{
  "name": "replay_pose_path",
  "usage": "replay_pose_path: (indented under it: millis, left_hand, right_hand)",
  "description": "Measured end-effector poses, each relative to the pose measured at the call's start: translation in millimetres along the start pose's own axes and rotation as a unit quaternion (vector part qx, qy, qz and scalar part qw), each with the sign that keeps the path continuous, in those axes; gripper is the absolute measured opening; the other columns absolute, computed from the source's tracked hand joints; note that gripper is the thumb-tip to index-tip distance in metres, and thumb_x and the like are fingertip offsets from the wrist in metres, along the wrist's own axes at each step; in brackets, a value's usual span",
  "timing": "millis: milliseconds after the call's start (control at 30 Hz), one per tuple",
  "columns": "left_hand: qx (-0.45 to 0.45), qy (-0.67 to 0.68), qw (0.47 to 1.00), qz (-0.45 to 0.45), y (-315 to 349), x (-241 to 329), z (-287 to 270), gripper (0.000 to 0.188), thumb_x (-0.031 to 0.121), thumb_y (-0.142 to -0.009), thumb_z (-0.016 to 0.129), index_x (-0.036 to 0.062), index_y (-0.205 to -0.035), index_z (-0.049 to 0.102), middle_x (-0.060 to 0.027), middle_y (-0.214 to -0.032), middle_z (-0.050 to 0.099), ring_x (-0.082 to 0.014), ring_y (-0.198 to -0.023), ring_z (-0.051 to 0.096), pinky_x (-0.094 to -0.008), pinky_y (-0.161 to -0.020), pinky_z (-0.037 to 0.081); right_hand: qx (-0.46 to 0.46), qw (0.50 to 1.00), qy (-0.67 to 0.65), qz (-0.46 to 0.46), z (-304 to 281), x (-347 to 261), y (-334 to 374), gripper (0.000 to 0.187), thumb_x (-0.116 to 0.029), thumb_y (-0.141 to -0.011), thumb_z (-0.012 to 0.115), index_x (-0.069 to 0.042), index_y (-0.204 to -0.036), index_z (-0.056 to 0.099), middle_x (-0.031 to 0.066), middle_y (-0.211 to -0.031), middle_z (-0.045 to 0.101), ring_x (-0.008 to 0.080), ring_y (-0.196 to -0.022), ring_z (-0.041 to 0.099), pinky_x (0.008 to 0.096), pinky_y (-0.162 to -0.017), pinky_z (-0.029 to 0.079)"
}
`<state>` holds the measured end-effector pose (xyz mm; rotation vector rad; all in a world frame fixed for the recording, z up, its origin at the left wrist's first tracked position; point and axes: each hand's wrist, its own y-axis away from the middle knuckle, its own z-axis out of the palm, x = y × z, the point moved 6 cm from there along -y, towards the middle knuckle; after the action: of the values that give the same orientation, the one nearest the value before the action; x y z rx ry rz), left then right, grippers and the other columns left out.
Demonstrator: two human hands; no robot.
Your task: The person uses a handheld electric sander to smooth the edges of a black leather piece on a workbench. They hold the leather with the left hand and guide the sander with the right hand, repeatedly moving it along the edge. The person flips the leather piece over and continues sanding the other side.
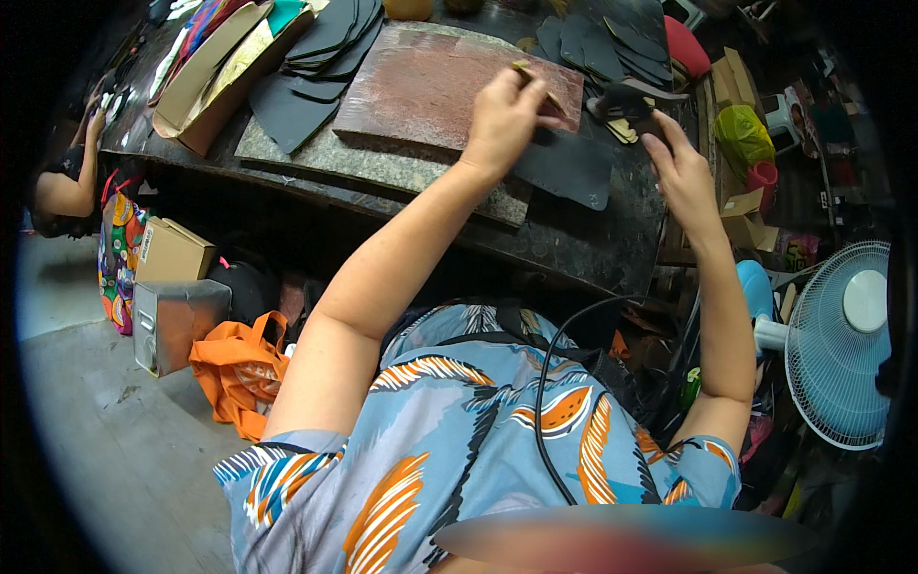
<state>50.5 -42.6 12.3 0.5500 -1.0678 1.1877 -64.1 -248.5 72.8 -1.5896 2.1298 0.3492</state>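
My left hand (pixel 502 120) is over the reddish-brown slab (pixel 411 86), its fingers closed on a small thin dark piece with a yellowish edge (pixel 540 84). The slab rests on a speckled grey stone board (pixel 296 153). To the right, my right hand (pixel 681 167) is curled around a dark tool with a rounded black end (pixel 622 100); its exact kind is unclear. Between the hands, a flat black sheet piece (pixel 569 167) lies partly beside the slab. Small cream-coloured pieces (pixel 623 129) lie below the tool's end.
Stacked black cut pieces (pixel 330 48) lie left of the slab, more (pixel 598 48) beyond it. A long cardboard box (pixel 206 81) holds coloured material. A white fan (pixel 837 344) stands at right. An orange bag (pixel 234 373) and metal box (pixel 177 325) sit at lower left. Another person's arm (pixel 81 172) shows far left.
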Motion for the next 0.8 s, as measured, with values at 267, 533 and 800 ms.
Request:
replay_pose_path:
  millis: [267, 533, 800]
  left_hand:
    - [-0.005, -0.456, 0.883, 0.115, 61, 60, -37, 0.022, 0.022, -0.092, 0.059, 0.0012, -0.092, 0.050, -0.0145, -0.067, 0.063, -0.0294, -0.066, 0.068, -0.0402, -0.061, 0.054]
    - [0.043, -0.543, 0.827, 0.139, 91, 66, -46, 0.031, 0.015, -0.084, 0.070, 0.0016, -0.094, 0.044, -0.0173, -0.074, 0.060, -0.0381, -0.069, 0.064, -0.0422, -0.059, 0.051]
    - [0.138, -0.319, 0.932, 0.101, 85, 83, -86, 0.024, 0.004, -0.084, 0.066, 0.0007, -0.095, 0.045, -0.0053, -0.079, 0.049, -0.0126, -0.067, 0.050, -0.0269, -0.063, 0.045]
  right_hand:
    - [-0.044, 0.978, -0.205, -0.016, 51, 1, -37, 0.035, -0.029, -0.100, 0.052, 0.003, -0.113, 0.056, 0.0036, -0.076, 0.059, 0.0080, -0.051, 0.050, 0.0236, -0.049, 0.041]
    - [-0.117, 0.969, -0.213, -0.042, 58, -60, 0, 0.032, -0.028, -0.100, 0.050, 0.001, -0.112, 0.056, 0.0074, -0.075, 0.058, 0.0127, -0.050, 0.055, 0.0258, -0.043, 0.044]
    - [0.083, 0.962, 0.097, -0.243, 32, -111, -37, 0.030, -0.030, -0.094, 0.059, -0.010, -0.116, 0.056, 0.0150, -0.093, 0.069, 0.0369, -0.085, 0.066, 0.0427, -0.071, 0.051]
